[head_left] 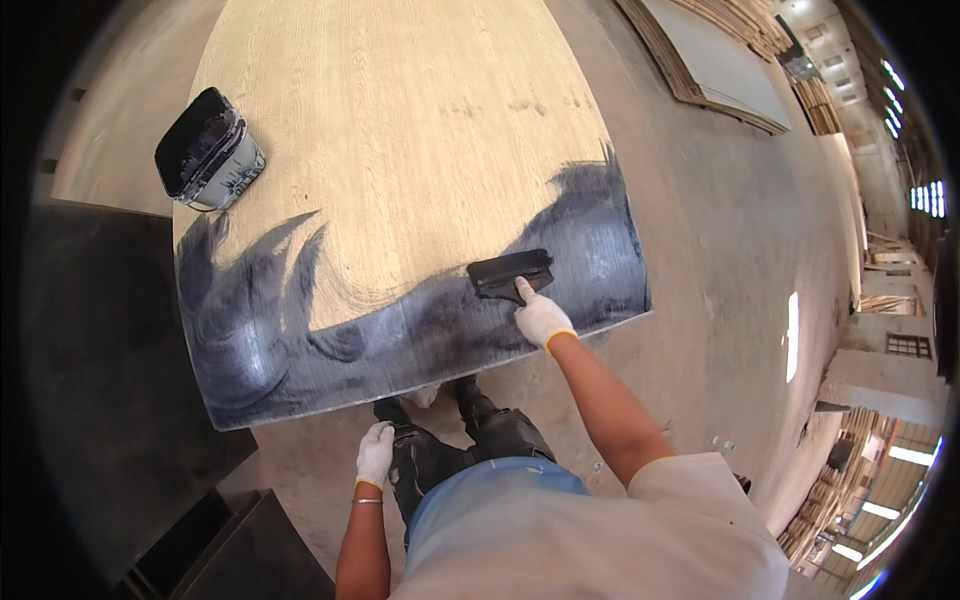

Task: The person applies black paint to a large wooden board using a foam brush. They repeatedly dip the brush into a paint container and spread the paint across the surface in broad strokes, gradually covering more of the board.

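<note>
Gripped a black wide-headed tool in the white-gloved right hand, with the fingers closed about its handle and the index finger stretched forward along it. Had the tool over the board, at about four o'clock from the board's middle, right where dark coating met pale woodgrain. Could not tell brush from scraper. Hung the white-gloved left hand low at six o'clock, past the board's near edge and just beside the left thigh, with the fingers seemingly half bent; could not see into the palm, nor tell of anything held there. Wore a thin band on the left wrist. Had the coating along the board's near edge from four o'clock round to eight, with curved streaks running up into the bare grain at eight. Had a bucket on the board between nine and ten o'clock, near the left edge, pale-walled with dark drips and blackened inside. Stood at six o'clock in dark trousers and a pale shirt. Had a dark panel at eight o'clock and stacked sheets on the floor at two.
</note>
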`<control>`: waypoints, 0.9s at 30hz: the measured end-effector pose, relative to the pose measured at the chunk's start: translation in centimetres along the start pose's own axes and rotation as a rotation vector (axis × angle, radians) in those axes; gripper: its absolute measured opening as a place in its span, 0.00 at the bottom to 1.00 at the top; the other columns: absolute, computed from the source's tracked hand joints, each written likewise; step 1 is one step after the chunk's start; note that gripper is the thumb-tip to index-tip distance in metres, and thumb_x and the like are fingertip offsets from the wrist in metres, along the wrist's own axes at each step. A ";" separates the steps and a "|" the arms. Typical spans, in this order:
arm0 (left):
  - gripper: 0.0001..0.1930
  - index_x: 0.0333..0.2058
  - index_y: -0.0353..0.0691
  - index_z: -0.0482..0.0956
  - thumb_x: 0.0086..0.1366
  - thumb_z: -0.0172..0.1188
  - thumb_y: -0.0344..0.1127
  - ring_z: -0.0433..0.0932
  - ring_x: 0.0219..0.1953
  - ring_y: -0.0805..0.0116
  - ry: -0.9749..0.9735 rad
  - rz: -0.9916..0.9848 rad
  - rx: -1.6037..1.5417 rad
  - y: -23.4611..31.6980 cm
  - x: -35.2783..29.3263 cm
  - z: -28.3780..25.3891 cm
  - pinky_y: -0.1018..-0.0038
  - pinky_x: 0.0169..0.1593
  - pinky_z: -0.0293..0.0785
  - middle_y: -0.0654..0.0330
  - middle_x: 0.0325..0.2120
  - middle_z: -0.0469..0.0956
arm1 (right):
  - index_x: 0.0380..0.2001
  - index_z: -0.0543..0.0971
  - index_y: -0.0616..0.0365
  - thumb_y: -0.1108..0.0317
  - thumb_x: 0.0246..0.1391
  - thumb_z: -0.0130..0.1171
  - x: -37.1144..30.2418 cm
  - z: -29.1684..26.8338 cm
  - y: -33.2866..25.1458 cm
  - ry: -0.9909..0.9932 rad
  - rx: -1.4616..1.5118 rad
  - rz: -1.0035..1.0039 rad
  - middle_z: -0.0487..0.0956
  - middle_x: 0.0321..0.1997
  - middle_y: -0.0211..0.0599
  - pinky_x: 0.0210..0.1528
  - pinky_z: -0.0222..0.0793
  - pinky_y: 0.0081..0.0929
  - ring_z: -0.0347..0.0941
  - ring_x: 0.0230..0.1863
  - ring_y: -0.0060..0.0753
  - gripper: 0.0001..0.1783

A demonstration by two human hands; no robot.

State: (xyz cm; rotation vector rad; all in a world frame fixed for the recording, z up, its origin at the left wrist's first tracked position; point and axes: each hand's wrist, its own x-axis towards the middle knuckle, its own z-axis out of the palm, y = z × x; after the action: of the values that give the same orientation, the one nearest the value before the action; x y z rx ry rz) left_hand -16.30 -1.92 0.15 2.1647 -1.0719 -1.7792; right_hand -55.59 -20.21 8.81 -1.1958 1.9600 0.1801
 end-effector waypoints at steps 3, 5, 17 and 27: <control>0.21 0.56 0.35 0.79 0.73 0.54 0.43 0.81 0.51 0.60 0.028 0.005 -0.063 -2.7 1.5 -1.4 0.68 0.57 0.74 0.51 0.48 0.83 | 0.75 0.59 0.43 0.65 0.60 0.49 -2.1 3.5 -1.2 -0.157 -0.139 -0.185 0.80 0.52 0.65 0.57 0.71 0.50 0.78 0.55 0.62 0.39; 0.20 0.57 0.35 0.78 0.74 0.54 0.41 0.81 0.42 0.70 0.048 0.035 -0.051 -4.3 1.9 -2.1 0.72 0.48 0.78 0.58 0.44 0.83 | 0.76 0.58 0.41 0.65 0.60 0.49 -1.6 3.7 -1.2 -0.132 0.004 -0.130 0.80 0.52 0.65 0.58 0.71 0.47 0.77 0.56 0.61 0.39; 0.22 0.56 0.33 0.79 0.73 0.54 0.43 0.81 0.54 0.58 0.059 -0.003 -0.098 -4.5 0.5 -5.3 0.67 0.60 0.73 0.49 0.51 0.83 | 0.75 0.61 0.41 0.65 0.60 0.50 4.1 -0.9 -3.6 -0.068 0.162 -0.023 0.83 0.48 0.58 0.51 0.74 0.42 0.81 0.48 0.49 0.38; 0.20 0.56 0.34 0.80 0.73 0.54 0.42 0.82 0.50 0.62 0.113 0.040 -0.162 -4.7 -0.9 -4.9 0.69 0.56 0.76 0.52 0.49 0.83 | 0.75 0.61 0.39 0.61 0.62 0.51 2.7 1.7 -5.7 0.048 -0.099 -0.195 0.80 0.55 0.64 0.60 0.71 0.47 0.79 0.54 0.59 0.37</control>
State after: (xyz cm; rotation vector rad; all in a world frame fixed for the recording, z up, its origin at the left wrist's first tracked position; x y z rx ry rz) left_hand -9.91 0.49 -0.15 2.1041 -0.9056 -1.6434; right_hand -50.69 -24.29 7.39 -1.4596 1.8794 0.1500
